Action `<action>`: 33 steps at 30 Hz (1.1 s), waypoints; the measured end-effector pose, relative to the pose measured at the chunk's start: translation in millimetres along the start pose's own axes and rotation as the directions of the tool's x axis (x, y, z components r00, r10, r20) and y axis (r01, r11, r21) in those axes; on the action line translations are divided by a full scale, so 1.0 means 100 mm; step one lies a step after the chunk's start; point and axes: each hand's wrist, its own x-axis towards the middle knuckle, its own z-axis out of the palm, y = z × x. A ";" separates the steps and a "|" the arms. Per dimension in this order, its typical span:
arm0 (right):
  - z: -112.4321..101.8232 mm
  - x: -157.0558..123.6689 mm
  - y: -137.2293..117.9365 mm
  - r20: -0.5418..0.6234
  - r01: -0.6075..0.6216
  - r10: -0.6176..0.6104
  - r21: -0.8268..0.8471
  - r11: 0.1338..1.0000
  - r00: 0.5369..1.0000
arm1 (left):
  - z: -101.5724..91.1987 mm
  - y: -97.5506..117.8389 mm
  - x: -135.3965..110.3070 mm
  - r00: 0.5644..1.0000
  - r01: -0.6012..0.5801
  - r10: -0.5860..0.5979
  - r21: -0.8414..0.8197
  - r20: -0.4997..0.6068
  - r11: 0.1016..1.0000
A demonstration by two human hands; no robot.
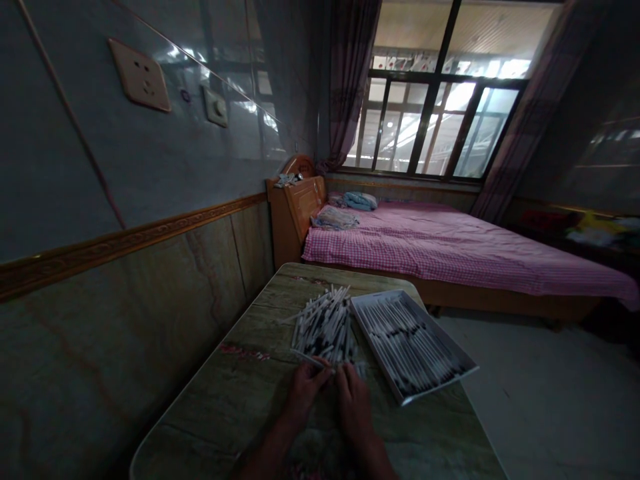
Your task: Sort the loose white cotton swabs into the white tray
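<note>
Two hands (330, 400), fingers (320, 375) curled on white sticks (325, 330), heaped just ahead

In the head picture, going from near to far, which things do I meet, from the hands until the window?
left hand, right hand → pile of white sticks → far edge of the table → pink checked bed → window

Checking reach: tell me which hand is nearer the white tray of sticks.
Right. The right hand sits just off the lower-left edge of the white tray, apart from it. The left hand is farther away, beyond the right hand, at the near end of the loose pile of sticks.
</note>
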 end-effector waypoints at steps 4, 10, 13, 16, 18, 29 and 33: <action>-0.03 0.03 0.01 0.081 0.003 -0.005 0.022 1.000 0.997 | 0.00 0.00 -0.01 1.000 0.007 -0.007 0.006 0.026 1.000; -0.05 0.03 -0.17 0.122 -0.084 0.073 0.091 0.992 0.990 | -0.02 0.03 -0.01 0.998 -0.008 0.008 -0.004 -0.055 1.000; -0.04 0.03 -0.15 0.107 -0.088 0.078 0.088 0.992 0.991 | -0.01 0.06 -0.03 1.000 -0.008 0.009 0.030 -0.019 1.000; -0.02 0.04 -0.10 0.075 -0.056 0.051 0.065 0.996 0.996 | 0.01 0.08 -0.05 1.000 0.004 -0.005 0.052 0.030 0.999; -0.02 0.04 -0.08 0.070 -0.055 0.051 0.061 0.997 0.996 | 0.01 0.08 -0.05 1.000 0.003 -0.004 0.053 0.018 0.999; -0.04 0.08 -0.19 0.209 -0.057 0.032 0.116 0.992 0.977 | -0.01 0.04 -0.06 0.999 0.001 0.000 -0.024 0.046 1.000; -0.13 0.18 -0.22 0.264 -0.171 0.120 0.183 0.968 0.957 | -0.01 0.02 -0.03 0.999 -0.035 0.034 0.027 0.036 0.999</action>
